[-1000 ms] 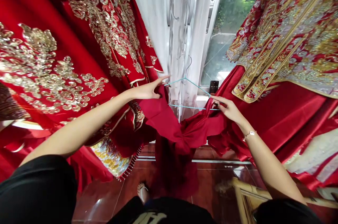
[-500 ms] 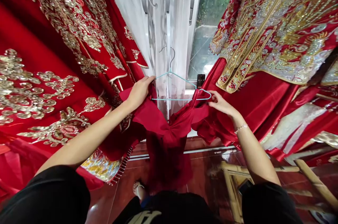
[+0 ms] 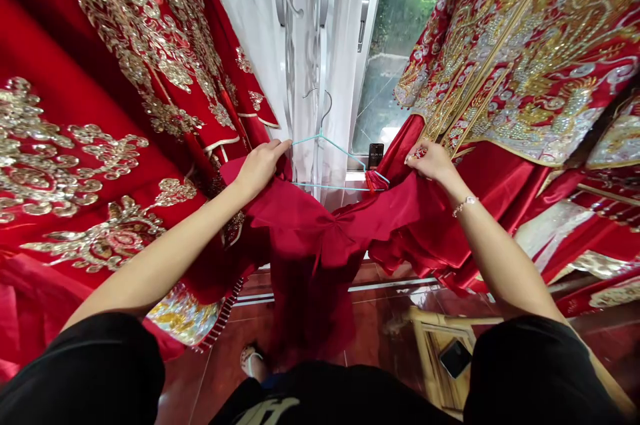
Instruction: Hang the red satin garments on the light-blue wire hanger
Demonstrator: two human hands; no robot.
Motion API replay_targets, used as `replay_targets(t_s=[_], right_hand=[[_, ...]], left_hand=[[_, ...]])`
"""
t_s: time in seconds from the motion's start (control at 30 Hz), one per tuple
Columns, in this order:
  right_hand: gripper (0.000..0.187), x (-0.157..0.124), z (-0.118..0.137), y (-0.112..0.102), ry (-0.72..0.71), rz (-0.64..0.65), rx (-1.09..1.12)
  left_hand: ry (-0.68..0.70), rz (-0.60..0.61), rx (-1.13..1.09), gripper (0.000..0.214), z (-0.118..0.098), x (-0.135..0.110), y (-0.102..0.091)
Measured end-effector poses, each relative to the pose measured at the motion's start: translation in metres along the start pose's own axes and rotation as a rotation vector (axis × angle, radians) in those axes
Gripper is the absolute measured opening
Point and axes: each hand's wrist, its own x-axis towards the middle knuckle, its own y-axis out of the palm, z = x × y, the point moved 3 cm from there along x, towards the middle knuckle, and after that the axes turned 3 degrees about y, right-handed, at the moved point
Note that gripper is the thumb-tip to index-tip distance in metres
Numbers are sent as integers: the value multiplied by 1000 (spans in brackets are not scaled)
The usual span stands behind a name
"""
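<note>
A plain dark red garment [image 3: 310, 231] hangs from a light blue wire hanger [image 3: 330, 165] in front of me and drapes down toward the floor. My left hand [image 3: 260, 165] is closed on the garment's edge at the hanger's left end. My right hand [image 3: 434, 161] is closed on the red cloth, pulled up and to the right of the hanger's right end. The cloth is stretched between my two hands and bunched in the middle.
Red robes with gold embroidery hang on the left [image 3: 100, 111] and on the right [image 3: 525, 65]. White sheer curtains [image 3: 310, 45] and a window [image 3: 400, 45] lie straight ahead, with a small dark device [image 3: 375, 154] on the sill. A wooden chair [image 3: 440, 338] holding a phone [image 3: 454, 358] stands at lower right on red floor tiles.
My right hand has lifted and moved right, off the hanger's end, pulling the red cloth taut. My left hand has kept its grip at the hanger's left end.
</note>
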Motion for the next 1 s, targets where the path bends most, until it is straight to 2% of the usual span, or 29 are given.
replay_targets(t_s=[0.1, 0.17, 0.23, 0.3, 0.37, 0.43, 0.5, 0.57, 0.63, 0.7, 0.8, 0.83, 0.9, 1.0], right_hand=[[23, 3, 38, -7, -47, -71, -73], [26, 1, 68, 0, -173, -101, -70], [28, 0, 95, 13, -278, -85, -17], [29, 0, 114, 26, -319, -3, 72], [30, 0, 126, 33, -334, 99, 189], [32, -2, 132, 31, -385, 130, 306], [36, -8, 129, 24, -449, 67, 367], [40, -17, 118, 20, -462, -41, 347], [44, -31, 104, 26, -429, -139, 275], [53, -46, 91, 44, -408, -157, 205], [72, -71, 75, 89, -415, -6, 138], [73, -81, 68, 106, -404, 41, 121], [61, -105, 54, 141, -348, 72, 158], [63, -160, 28, 199, -233, 67, 389]], left_hand=[[16, -24, 8, 67, -2, 0, 2], [14, -39, -1, 67, -3, -1, 5], [5, -46, -12, 66, -4, -2, 6], [-11, -41, -23, 63, -5, -4, 7], [-35, -26, -41, 59, -6, -4, 7], [-54, -10, -72, 58, -8, -6, 7], [-64, -27, -108, 57, -10, -10, 7], [-80, -105, -125, 60, -14, -22, 7], [-99, -208, -115, 64, -23, -42, 9], [-76, -247, -102, 63, -39, -72, 19], [18, -123, -118, 60, -74, -125, 55], [-1, -65, -117, 60, -83, -144, 72], [-184, 17, -99, 63, -95, -184, 107], [-412, 165, -128, 67, -102, -248, 148]])
